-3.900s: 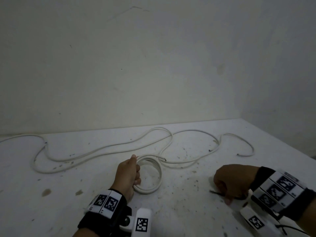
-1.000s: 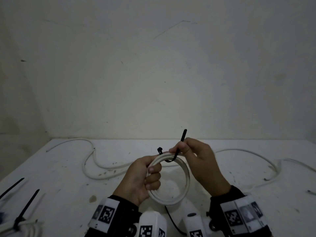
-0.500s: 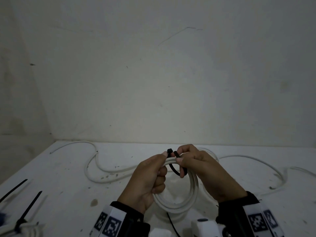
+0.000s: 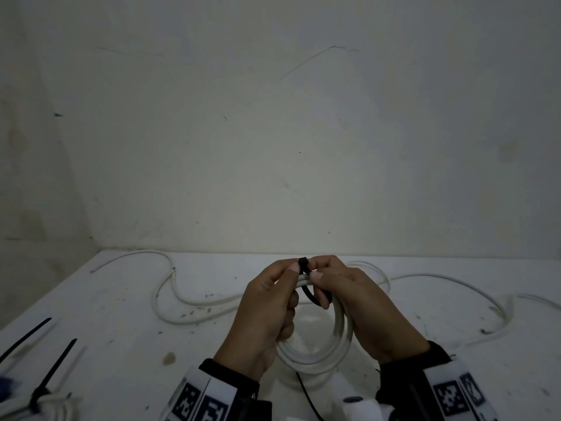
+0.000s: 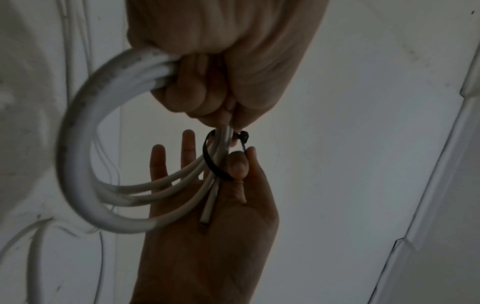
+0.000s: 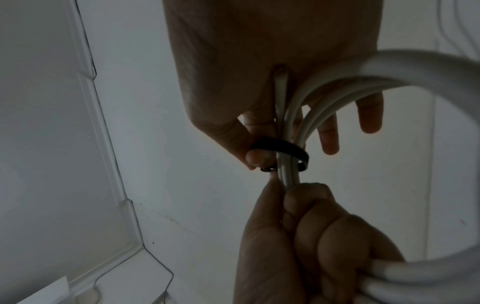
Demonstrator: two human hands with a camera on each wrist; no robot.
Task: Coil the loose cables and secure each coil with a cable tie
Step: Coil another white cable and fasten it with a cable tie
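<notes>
My left hand [image 4: 285, 287] grips a white cable coil [image 4: 340, 338] of several turns, lifted above the table. A black cable tie [image 4: 309, 294] loops round the coil's top strands. My right hand [image 4: 321, 270] pinches the tie between thumb and forefinger, next to its head [image 4: 303, 262], which my left thumb also touches. In the left wrist view the tie [image 5: 211, 162] still sits loose round the coil [image 5: 78, 164]. In the right wrist view the tie [image 6: 280, 145] crosses the strands just above my left hand [image 6: 298, 246]. A cut cable end [image 5: 206, 218] pokes out of the coil.
A loose white cable [image 4: 170, 299] snakes over the stained white table [image 4: 121, 375], with more cable on the right [image 4: 455, 281]. Two spare black ties [image 4: 57, 363] lie at the left edge. A tied coil [image 4: 45, 405] sits at the bottom left. A wall stands close behind.
The coil came up off the table into both hands. The tie's upright tail has been bent down round the strands, and its head now sits between my thumbs.
</notes>
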